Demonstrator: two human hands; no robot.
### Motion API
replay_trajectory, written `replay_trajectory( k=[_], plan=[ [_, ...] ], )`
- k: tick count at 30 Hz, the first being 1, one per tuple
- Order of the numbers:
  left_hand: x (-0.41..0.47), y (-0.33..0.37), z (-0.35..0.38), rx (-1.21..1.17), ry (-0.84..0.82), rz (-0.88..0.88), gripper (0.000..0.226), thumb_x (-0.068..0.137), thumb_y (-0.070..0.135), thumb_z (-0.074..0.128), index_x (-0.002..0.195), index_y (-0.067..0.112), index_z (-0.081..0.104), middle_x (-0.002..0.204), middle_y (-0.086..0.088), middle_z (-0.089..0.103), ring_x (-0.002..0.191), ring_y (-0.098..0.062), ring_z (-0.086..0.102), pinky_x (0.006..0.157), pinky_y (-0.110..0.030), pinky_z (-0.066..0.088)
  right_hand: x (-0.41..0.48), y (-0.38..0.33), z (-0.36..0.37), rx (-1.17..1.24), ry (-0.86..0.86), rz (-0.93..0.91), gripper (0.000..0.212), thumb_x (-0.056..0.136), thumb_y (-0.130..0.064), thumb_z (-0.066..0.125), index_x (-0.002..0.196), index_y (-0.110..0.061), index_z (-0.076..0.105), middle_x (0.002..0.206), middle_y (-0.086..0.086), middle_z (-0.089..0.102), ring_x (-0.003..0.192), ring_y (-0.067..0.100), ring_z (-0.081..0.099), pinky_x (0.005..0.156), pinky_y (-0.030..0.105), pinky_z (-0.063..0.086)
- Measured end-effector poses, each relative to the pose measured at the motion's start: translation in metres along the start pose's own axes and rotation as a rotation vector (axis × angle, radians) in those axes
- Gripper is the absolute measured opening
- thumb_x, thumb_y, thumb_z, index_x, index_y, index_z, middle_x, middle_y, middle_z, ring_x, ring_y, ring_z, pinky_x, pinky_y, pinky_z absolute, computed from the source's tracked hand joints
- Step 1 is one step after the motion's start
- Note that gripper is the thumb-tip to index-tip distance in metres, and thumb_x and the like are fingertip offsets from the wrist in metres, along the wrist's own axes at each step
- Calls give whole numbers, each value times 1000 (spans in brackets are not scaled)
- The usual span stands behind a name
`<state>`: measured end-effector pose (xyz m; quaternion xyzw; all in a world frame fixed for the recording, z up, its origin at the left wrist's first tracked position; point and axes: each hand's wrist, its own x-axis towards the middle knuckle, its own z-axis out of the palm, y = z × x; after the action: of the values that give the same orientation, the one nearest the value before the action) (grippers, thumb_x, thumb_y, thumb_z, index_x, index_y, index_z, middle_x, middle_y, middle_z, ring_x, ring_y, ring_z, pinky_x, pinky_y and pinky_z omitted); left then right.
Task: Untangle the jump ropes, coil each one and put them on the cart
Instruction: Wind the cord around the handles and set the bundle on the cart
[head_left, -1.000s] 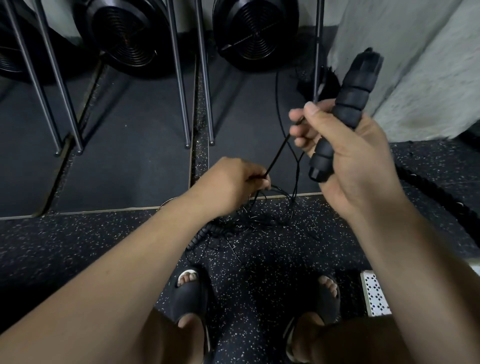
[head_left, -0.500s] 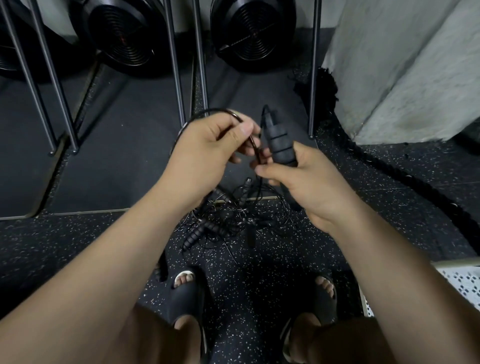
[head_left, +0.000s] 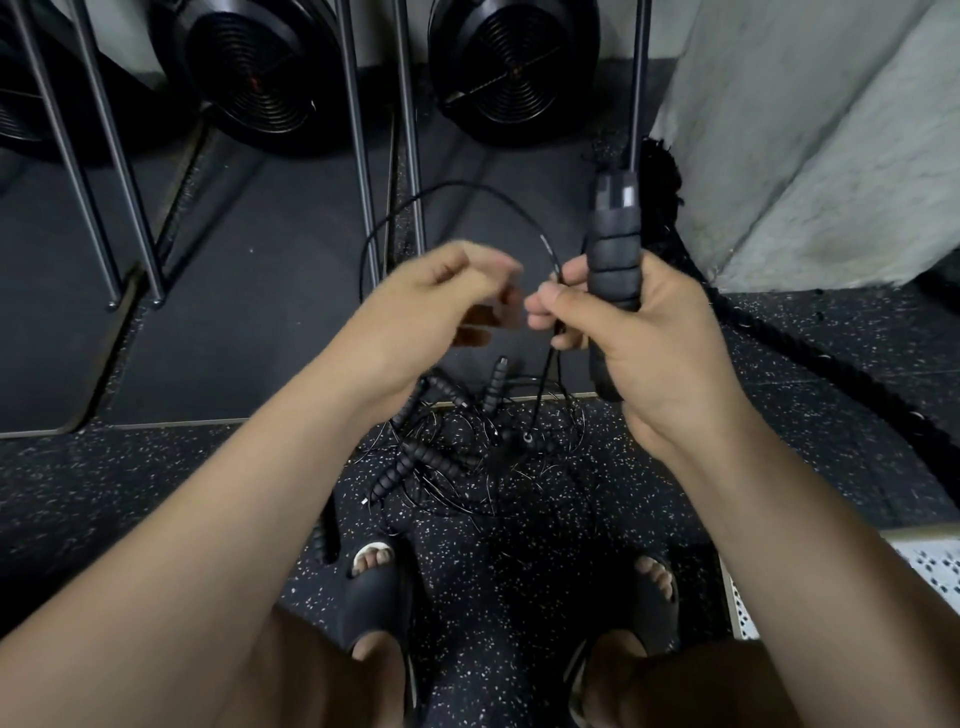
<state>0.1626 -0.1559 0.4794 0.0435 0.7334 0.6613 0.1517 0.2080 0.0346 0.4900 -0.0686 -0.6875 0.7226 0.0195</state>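
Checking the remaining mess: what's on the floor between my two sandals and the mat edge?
In the head view, the tangled jump ropes, several black handles among thin cords, lie on the speckled floor.

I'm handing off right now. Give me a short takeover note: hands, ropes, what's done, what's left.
Right hand: gripping one foam handle upright, its cable pinched beside it in one loop.
Left hand: blurred, beside the loop; grip unclear.
Tangled pile of ropes and handles lies on the speckled floor between the feet and the mat.
Done: first coil just begun.
Left: finish it, untangle and coil the others, load the cart.
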Motion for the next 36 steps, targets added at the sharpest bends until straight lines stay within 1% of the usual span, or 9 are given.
replay_trajectory(
  k=[3, 6, 10, 15, 22, 29, 31, 34, 36],
  plan=[
    [-2, -16, 8, 283, -225, -59, 25, 98, 12, 67, 115, 28, 74, 112, 7, 79, 108, -21, 75, 106, -50, 55, 1, -5, -3, 96, 31, -28, 23, 95, -1, 76, 115, 4, 66, 96, 16, 81, 88, 27, 80, 71, 29, 58],
    [-4, -25, 19, 469, -322, -46, 24, 97, 18, 77, 115, 33, 75, 104, 13, 79, 104, -14, 75, 105, -40, 56, 0, -12, -7, 215, 22, -29, 18, 97, 1, 72, 114, 1, 65, 99, 19, 80, 90, 28, 77, 72, 30, 57],
    [-4, -27, 34, 696, -303, 2, 18, 97, 26, 78, 114, 32, 76, 98, 16, 76, 96, -3, 71, 90, -18, 50, 1, -19, -13, 336, 14, -32, 21, 100, -2, 69, 119, -1, 61, 101, 17, 78, 94, 27, 75, 74, 29, 57],
    [2, -31, 38, 845, -307, 32, 13, 105, 31, 66, 105, 31, 79, 90, 17, 74, 90, -1, 67, 79, -20, 46, 5, -19, -20, 352, 6, -2, 17, 101, -6, 69, 116, -8, 60, 105, 16, 78, 97, 27, 75, 75, 29, 57],
    [-2, -22, 34, 669, -254, 124, 19, 106, 35, 65, 99, 22, 77, 85, 11, 78, 82, -8, 74, 82, -31, 58, 12, 7, -25, -133, 19, 144, 18, 93, -22, 83, 110, -21, 75, 108, 3, 82, 100, 19, 78, 87, 40, 61],
    [-6, -14, 17, 276, -127, 154, 28, 101, 42, 66, 98, 16, 75, 96, -8, 81, 91, -44, 75, 87, -63, 60, 11, 7, -14, -46, -137, 259, 23, 97, -28, 79, 118, -20, 74, 102, 6, 79, 91, 25, 75, 97, 58, 59],
    [-8, -11, 15, 165, -84, 152, 22, 107, 29, 65, 103, 10, 75, 99, -12, 80, 94, -36, 77, 90, -56, 62, 11, 7, -14, -29, -152, 259, 22, 98, -29, 78, 118, -19, 73, 100, 5, 80, 87, 20, 75, 91, 52, 61],
    [-5, -4, 11, 24, 26, 154, 17, 109, 16, 60, 106, 8, 74, 98, -10, 79, 86, -19, 74, 72, -28, 58, 10, 9, -15, -77, -214, 246, 31, 93, -30, 82, 121, -18, 73, 112, 6, 81, 107, 25, 77, 109, 56, 54],
    [-4, 1, 8, -71, 74, 122, 15, 109, 15, 59, 107, 10, 73, 97, -7, 78, 84, -15, 73, 66, -22, 54, 8, 11, -13, -141, -285, 238, 31, 93, -27, 83, 122, -21, 74, 117, 3, 81, 117, 22, 75, 116, 56, 47]
  ],
)
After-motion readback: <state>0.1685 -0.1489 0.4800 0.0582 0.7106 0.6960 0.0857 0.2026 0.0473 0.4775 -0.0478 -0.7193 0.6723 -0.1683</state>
